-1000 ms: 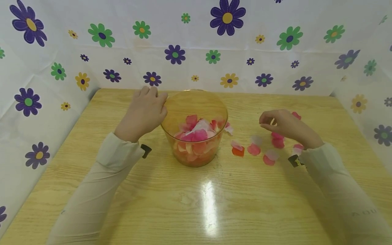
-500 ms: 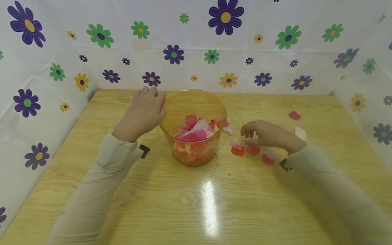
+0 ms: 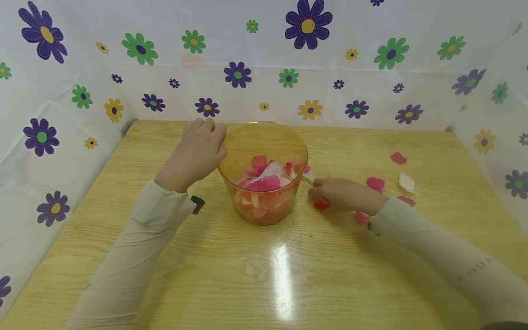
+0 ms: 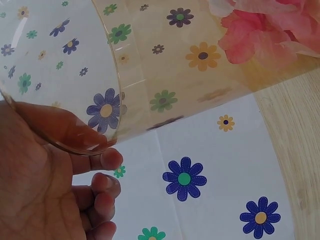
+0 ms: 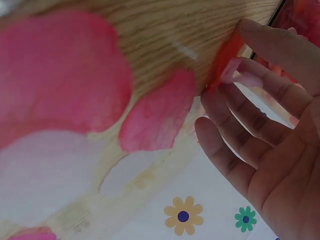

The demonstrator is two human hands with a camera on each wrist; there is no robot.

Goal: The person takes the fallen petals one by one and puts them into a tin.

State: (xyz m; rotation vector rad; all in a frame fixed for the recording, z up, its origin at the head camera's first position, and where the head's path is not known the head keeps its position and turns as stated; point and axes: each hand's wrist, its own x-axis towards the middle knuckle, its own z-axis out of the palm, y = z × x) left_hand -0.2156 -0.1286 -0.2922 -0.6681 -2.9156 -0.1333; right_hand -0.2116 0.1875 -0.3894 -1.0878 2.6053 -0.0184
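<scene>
A clear amber plastic bucket (image 3: 264, 206), partly filled with pink, red and white artificial petals (image 3: 268, 182), stands upright on the table. My left hand (image 3: 194, 153) grips its left rim; in the left wrist view the thumb and curled fingers are on either side of the edge. To the right of the bucket, my right hand (image 3: 344, 195) is low over the table. Its thumb and fingertips close around a red petal (image 5: 227, 55) and a small pale pink one (image 5: 240, 76). The hand covers part of these in the head view.
Loose petals lie right of the right hand: a deep pink petal (image 3: 375, 184), a white petal (image 3: 406, 183) and a red petal (image 3: 398, 158) farther back. A pale petal (image 3: 309, 176) lies beside the bucket. Flower-printed cloth (image 3: 264, 55) walls the back and sides.
My right hand has moved left and lower, from above the scattered petals to the red petal near the bucket, and its fingers have closed in. My left hand stays on the rim.
</scene>
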